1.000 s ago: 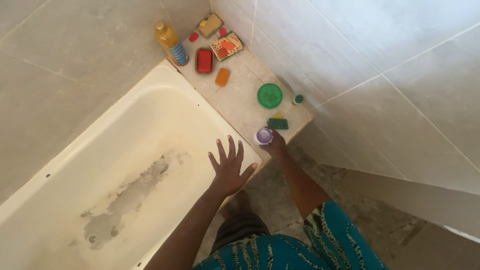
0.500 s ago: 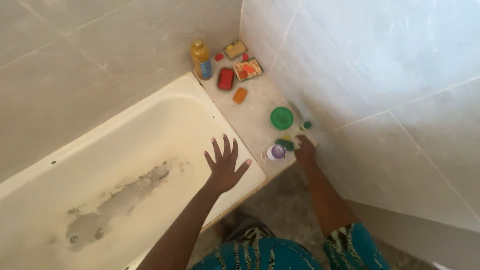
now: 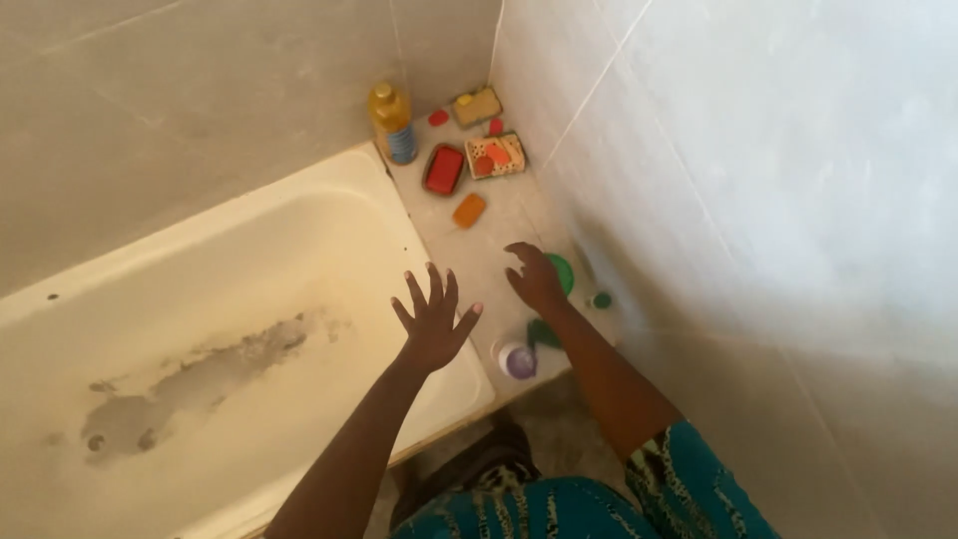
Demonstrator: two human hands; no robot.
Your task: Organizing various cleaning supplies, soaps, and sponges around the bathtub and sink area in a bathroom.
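Observation:
My left hand [image 3: 432,317] hovers with fingers spread over the near end of a cream bathtub [image 3: 200,299]. My right hand [image 3: 535,275] reaches over the tiled ledge [image 3: 489,235], fingers curled loosely and holding nothing, partly covering a round green lid [image 3: 565,271]. A white bottle with a purple cap [image 3: 518,360] stands on the ledge near my right forearm, beside a dark green sponge [image 3: 542,332]. A small green cap [image 3: 601,299] lies by the wall.
At the ledge's far end stand an amber bottle [image 3: 390,122], a red soap dish [image 3: 444,170], an orange soap bar [image 3: 469,211] and two patterned sponges [image 3: 496,155]. Tiled walls close in at the back and right. The tub bottom is stained grey.
My right hand let go of the purple-capped bottle, which now stands on the ledge, and moved forward over the green lid. The view shifted; my left hand stayed spread over the tub.

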